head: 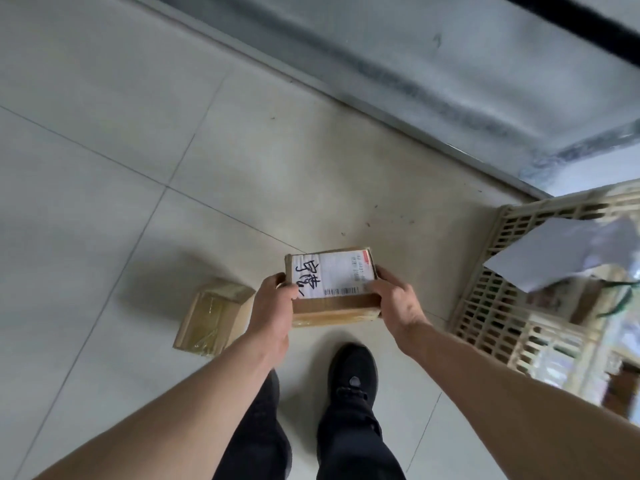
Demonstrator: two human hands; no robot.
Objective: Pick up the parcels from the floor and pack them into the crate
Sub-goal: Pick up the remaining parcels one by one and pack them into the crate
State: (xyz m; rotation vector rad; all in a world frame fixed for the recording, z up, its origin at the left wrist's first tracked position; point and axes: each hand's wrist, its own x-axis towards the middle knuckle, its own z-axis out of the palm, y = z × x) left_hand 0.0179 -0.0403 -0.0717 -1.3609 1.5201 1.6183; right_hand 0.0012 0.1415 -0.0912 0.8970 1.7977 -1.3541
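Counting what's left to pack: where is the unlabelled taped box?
The taped cardboard box lies on the tiled floor, just left of the left hand.

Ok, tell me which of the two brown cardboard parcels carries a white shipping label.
The brown cardboard parcel held between both hands, left and right. Its top shows a white label with handwriting; the other taped cardboard parcel on the floor shows none.

Open tiled floor (pixel 138 168) spreads left and ahead. A box (pixel 211 317) lies lower left; the crate (pixel 485 306), already part-filled, blocks the right.
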